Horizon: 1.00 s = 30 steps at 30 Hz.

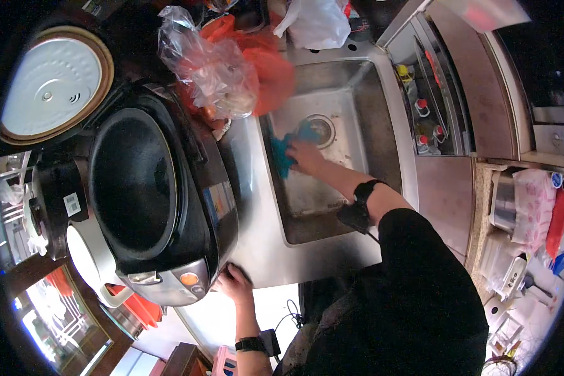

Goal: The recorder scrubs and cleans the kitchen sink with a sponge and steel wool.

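Observation:
My right hand [306, 158] reaches into a stainless-steel sink [380, 141] and holds a teal cloth [284, 152], blurred, against the sink's left side near the round drain [320, 131]. My left hand [235, 283] is at the front edge of the metal counter [258, 207], beside the lower front corner of a rice cooker [171, 282]. Its fingers are partly hidden, so I cannot tell whether they grip the edge or the cooker. The cooker stands open, with its dark inner pot [129, 183] showing and its lid [51, 87] tipped back.
Clear and red plastic bags [221, 70] lie at the sink's far left corner. A white plastic bag [315, 23] sits behind the sink. Bottles with red caps [422, 105] stand in a rack at the right. A white handled container [87, 249] is left of the cooker.

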Motion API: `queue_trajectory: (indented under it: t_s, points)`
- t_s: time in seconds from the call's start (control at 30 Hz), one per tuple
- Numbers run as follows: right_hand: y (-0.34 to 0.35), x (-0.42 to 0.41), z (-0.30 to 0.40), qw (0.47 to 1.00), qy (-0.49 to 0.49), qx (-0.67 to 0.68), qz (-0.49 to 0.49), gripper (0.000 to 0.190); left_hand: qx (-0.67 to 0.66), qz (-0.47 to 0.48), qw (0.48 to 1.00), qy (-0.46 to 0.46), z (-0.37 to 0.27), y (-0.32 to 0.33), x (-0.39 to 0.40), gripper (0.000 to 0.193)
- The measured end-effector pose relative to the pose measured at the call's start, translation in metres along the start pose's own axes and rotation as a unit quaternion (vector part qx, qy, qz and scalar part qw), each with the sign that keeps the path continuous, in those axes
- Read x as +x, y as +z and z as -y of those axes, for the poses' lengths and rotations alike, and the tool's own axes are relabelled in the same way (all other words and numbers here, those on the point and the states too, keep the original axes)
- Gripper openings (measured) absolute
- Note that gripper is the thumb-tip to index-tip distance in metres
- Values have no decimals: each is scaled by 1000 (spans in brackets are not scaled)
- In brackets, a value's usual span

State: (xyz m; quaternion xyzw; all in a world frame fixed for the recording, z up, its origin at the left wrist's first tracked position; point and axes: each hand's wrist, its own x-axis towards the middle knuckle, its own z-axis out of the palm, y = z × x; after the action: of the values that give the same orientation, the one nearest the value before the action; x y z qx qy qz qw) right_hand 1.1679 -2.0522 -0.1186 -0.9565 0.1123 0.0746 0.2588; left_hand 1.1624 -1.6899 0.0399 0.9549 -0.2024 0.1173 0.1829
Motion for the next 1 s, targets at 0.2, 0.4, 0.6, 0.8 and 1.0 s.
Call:
queue_trajectory:
  t_s: [0.2,0.4,0.6,0.8,1.0]
  points:
    - [12,-68,37,922,-266,-92,265,40,17,-7,1000,10,11,-2,-2,20]
    - [-30,-36,-26,952,-79,100,279,39,10,-11,1000,27,10,1,0,18]
    - [-127,55,10,780,135,611,0,56,45,-8,999,24,16,-3,-10,19]
    - [-52,99,10,807,121,545,-194,48,-1,9,1000,16,9,7,-5,27]
    - [-35,-17,64,841,100,525,81,44,25,-3,999,28,11,3,-3,25]
